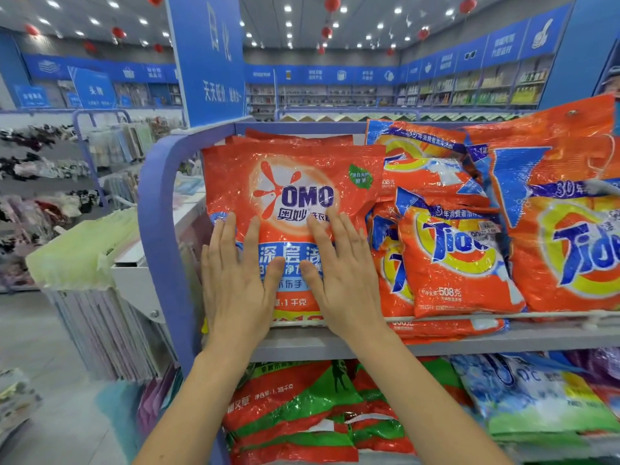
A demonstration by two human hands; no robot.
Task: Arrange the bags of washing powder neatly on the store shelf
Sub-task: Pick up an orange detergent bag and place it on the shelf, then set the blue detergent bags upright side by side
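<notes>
Store shelf (436, 344): a purple-framed rack with a grey front lip; the upper tier fills the frame from 9 to 3 o'clock and a lower tier shows at 6 o'clock.
Large Tide bag (567, 209): orange, leaning at 3 o'clock on the upper tier, partly cut off by the frame edge.
OMO bag (295, 196): red-orange washing powder, standing at the centre on the left end of the upper tier, its bottom edge at the lip; more red bags stand just behind it.
Small Tide bags (453, 260): several orange ones heaped untidily between the OMO bag and the large Tide bag, overlapping and tilted.
Red-and-green bags (302, 414): stacked flat on the lower tier at 6 o'clock.
Blue-and-white bags (536, 397): lower tier at 5 o'clock, beside the red-and-green stack.
Left hand (235, 283): flat, fingers spread and pointing to 12 o'clock, palm pressed on the lower left face of the OMO bag; nothing gripped.
Right hand (342, 280): likewise flat and spread, pressed on the lower right face of the same bag, thumbs near each other.
</notes>
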